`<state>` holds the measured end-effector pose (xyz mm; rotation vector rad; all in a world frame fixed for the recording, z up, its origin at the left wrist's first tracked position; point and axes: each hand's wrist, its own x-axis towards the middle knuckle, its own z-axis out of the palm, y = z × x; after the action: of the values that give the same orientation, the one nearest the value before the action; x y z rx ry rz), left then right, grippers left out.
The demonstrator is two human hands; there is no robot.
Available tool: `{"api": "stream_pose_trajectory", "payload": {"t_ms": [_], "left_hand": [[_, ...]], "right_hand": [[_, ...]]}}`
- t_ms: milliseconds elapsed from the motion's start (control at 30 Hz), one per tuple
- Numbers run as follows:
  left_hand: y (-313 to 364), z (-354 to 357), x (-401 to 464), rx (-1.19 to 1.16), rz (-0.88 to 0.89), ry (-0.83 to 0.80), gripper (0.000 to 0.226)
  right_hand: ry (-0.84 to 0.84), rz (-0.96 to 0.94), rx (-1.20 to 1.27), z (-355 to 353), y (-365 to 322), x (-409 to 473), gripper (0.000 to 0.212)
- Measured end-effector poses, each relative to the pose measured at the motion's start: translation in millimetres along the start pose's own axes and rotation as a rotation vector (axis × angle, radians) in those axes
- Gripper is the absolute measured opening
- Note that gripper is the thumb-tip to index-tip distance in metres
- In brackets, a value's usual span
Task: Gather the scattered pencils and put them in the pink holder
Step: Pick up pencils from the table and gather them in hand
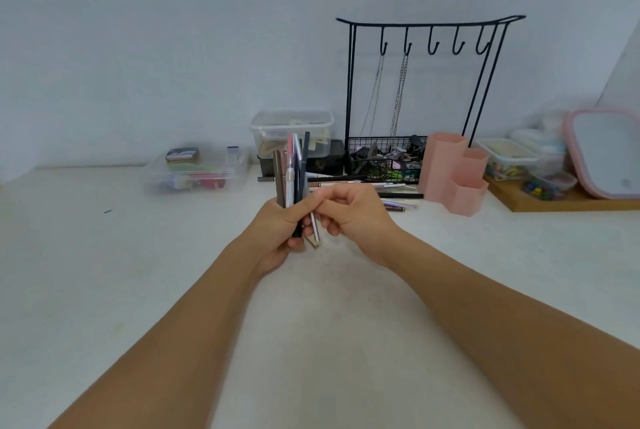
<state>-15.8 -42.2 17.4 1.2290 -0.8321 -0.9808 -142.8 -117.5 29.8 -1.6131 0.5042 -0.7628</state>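
My left hand (277, 234) grips an upright bundle of several pencils (292, 169) above the white table, their tops fanned slightly. My right hand (349, 208) meets it from the right, fingertips pinching the bundle near its lower part. Several more pencils (391, 191) lie scattered flat on the table behind my hands, in front of the wire basket. The pink holder (453, 174), made of three hexagonal cups of stepped height, stands to the right of them and looks empty from here.
A black hook stand with chains and a wire basket (388, 158) of clutter sits behind the pencils. Clear plastic boxes (197, 169) stand at back left and centre. A wooden tray (568, 201) with containers and a pink-rimmed mirror (609, 151) is at right.
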Motion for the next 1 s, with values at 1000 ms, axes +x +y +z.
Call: {"api": "stream_pose_trajectory", "payload": {"t_ms": [1000], "left_hand": [[-2.1,10.0,10.5,-0.061,0.002,0.061,0.018]], "right_hand": [[0.082,0.145,-1.220,-112.6,2.5,44.3,0.007]]}}
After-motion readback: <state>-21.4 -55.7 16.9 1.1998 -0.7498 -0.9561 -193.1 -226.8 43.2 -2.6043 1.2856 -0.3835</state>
